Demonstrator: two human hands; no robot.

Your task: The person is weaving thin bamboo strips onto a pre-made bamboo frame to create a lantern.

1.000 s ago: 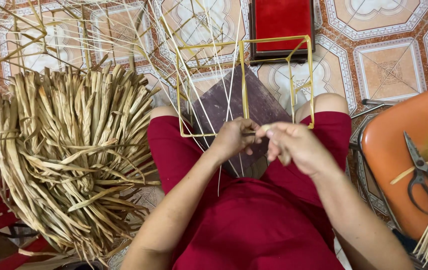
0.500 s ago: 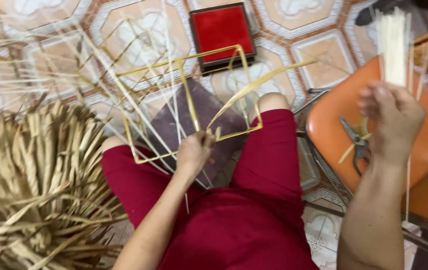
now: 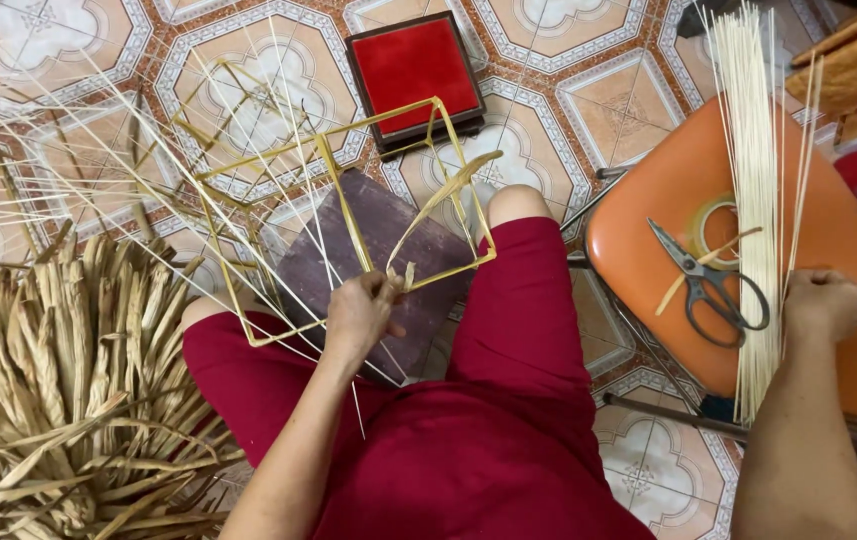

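Note:
My left hand (image 3: 358, 315) grips the near edge of a yellow wire frame (image 3: 343, 210) over my lap, pinching a curled flat dried strip (image 3: 438, 200) against it. Thin pale stakes fan out from the frame to the upper left. My right hand (image 3: 821, 303) is out to the right over an orange chair seat (image 3: 648, 215), closed around a bundle of thin pale sticks (image 3: 756, 180) that lies along the seat. Dark-handled scissors (image 3: 703, 285) and a tape roll (image 3: 713, 228) rest on the seat just left of that hand.
A big heap of flat dried reed strips (image 3: 58, 390) fills the lower left. A dark purple block (image 3: 378, 250) lies between my knees under the frame. A red box with a dark rim (image 3: 416, 72) stands on the patterned tile floor (image 3: 538, 110) beyond it.
My right hand let go at the frame, swung right to the chair and lowered the stick bundle onto the seat. My view turned right. The left hand kept its hold on the frame.

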